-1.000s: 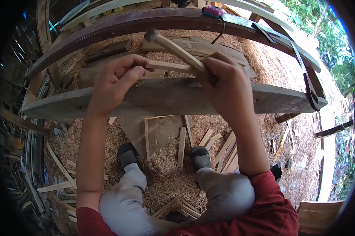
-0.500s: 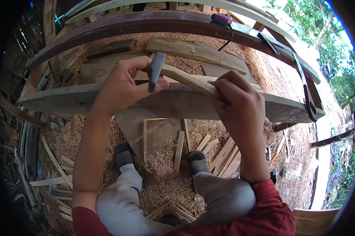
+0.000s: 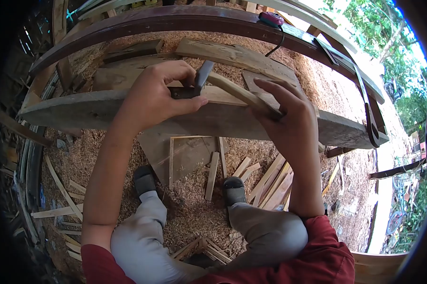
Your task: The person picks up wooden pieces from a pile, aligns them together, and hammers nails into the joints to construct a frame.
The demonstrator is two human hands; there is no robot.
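My right hand grips the pale wooden handle of a hammer. Its dark metal head rests down by a thin wooden strip lying on the grey curved plank. My left hand pinches that strip at its left end, thumb and fingers pressed around it right next to the hammer head. Both hands hover over the plank's middle, above my knees and dark shoes.
A dark curved beam arcs behind, with a pink tape measure on it and a metal square at the right. Rough boards, offcut strips and sawdust cover the ground.
The hammer, raised a second ago, has swung down and its head now sits at the strip by my left fingers. My left hand stayed on the strip.
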